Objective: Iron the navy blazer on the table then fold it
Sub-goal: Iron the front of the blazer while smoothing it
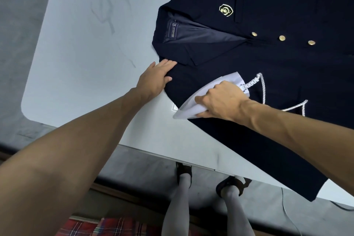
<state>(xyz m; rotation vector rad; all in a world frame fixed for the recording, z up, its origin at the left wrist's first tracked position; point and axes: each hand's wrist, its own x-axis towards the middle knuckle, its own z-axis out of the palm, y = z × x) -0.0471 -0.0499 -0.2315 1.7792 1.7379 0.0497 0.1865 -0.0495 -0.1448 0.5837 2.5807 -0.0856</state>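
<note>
A navy blazer (pixel 268 59) with a gold crest and three gold buttons lies front-up on the white table (pixel 86 53), collar toward the left. A white iron (pixel 193 105) sits on the blazer's near shoulder, its tip pointing left over the fabric's edge. My right hand (pixel 222 99) grips the iron's handle from above. My left hand (pixel 157 76) lies flat with straight fingers on the shoulder edge next to the collar, pressing the cloth down. The iron's braided white cord (pixel 262 86) runs across the blazer to the right.
The table's near edge runs diagonally below my arms, with the blazer's sleeve reaching it at the right. Grey floor, my feet (pixel 210 182) in dark sandals and a thin cable (pixel 285 209) lie beneath. Faint dark scuffs mark the tabletop at the left.
</note>
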